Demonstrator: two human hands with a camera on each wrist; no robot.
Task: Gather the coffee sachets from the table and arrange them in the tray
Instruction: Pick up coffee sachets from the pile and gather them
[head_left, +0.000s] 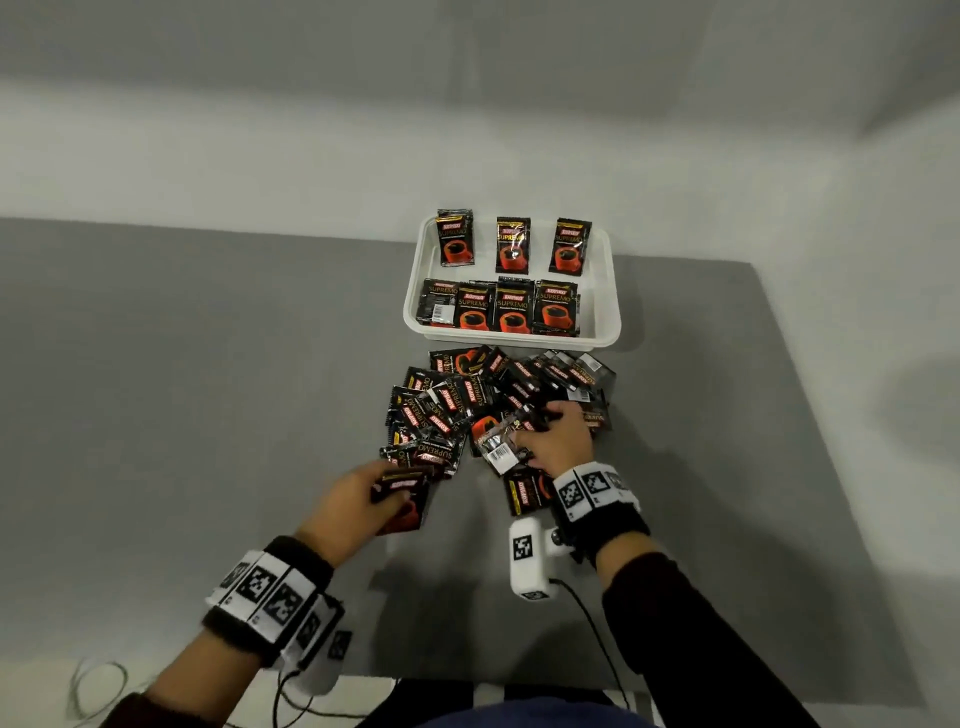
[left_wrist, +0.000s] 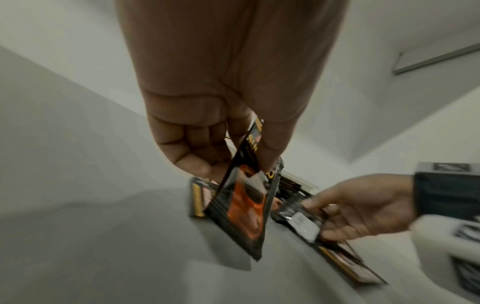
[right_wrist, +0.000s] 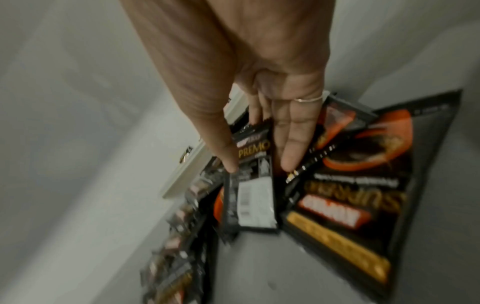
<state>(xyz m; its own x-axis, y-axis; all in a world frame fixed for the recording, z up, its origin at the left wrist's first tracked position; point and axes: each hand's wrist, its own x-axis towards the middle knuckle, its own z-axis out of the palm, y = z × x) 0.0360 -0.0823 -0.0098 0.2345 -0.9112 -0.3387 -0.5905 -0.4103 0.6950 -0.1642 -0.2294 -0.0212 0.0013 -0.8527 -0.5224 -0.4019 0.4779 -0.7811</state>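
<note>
A white rectangular plastic tray (head_left: 602, 291) sits at the far side of the grey worktop (head_left: 208, 389). In it lie seven black-and-orange foil coffee sachets (head_left: 511, 244), three in the far row and four in the near row; most read "KOPIKO" in a red band and "SUPREMO" in gold above a picture of an orange cup, while the leftmost of the near row shows its back with a white barcode patch. Just near of the tray, a loose heap of the same sachets (head_left: 457, 400) is spread over the worktop, many overlapping and turned at angles.

The left hand (head_left: 345, 501) is at the near left edge of the heap; its thumb and fingers (left_wrist: 192, 148) pinch the top of one sachet (left_wrist: 246, 205), which hangs tilted above the worktop with the orange cup showing. The right hand (head_left: 558, 439) reaches into the near right part of the heap. Its fingers (right_wrist: 293, 144) are fairly straight, and thumb and fingers seem to close on a sachet turned barcode side up (right_wrist: 255, 203), though motion blur makes the grip uncertain. A thin ring (right_wrist: 307, 99) is on one finger. Both wrists wear black bands with white square-coded markers (head_left: 592, 488).
</note>
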